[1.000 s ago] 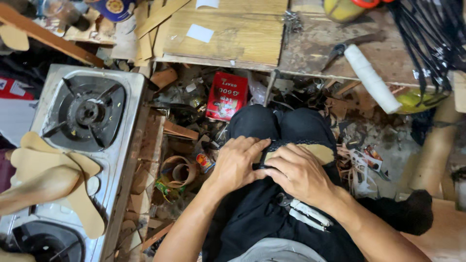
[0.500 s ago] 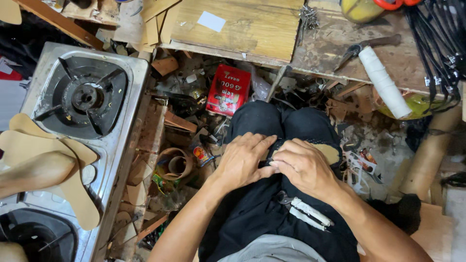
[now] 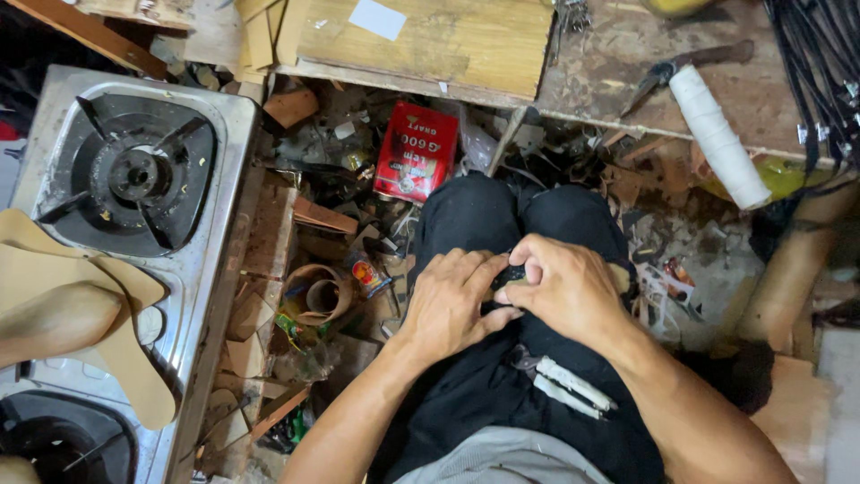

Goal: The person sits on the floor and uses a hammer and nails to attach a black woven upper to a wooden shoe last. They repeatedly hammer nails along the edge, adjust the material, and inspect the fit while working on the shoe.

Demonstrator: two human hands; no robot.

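**A:** On your lap, over the black trousers (image 3: pixel 502 224), both your hands meet. Your left hand (image 3: pixel 452 305) lies flat with the fingers curled down, and your right hand (image 3: pixel 564 291) sits just beside it, touching it at the fingertips.

**B:** What do they hold?

**A:** Between them you pinch a small dark piece (image 3: pixel 512 274). Only a little of it shows under your fingers, so I cannot tell what it is. Both hands are nearly closed around it, thumbs below and fingers on top. A tan piece (image 3: pixel 622 280) shows a little past your right knuckles, against the knee.

**B:** And the room around you?

**A:** It is narrow. To your left, the steel gas stove (image 3: pixel 219 269) has its edge near your left forearm, with tan leather insoles (image 3: pixel 98 305) lying over its front. Between the stove and your knee the floor is full of scraps: a red packet (image 3: pixel 415 152), a roll of brown leather (image 3: pixel 318 291) and a small tin (image 3: pixel 369 275). Ahead of your knees, the edge of the wooden workbench (image 3: pixel 430 45) crosses the view. On it, to the right, a white spool of thread (image 3: pixel 717 134) lies beside a pair of pliers (image 3: pixel 681 67). Black straps (image 3: pixel 820 72) hang at the far right. On your lap, near your body, lie two white strips (image 3: pixel 569 387).
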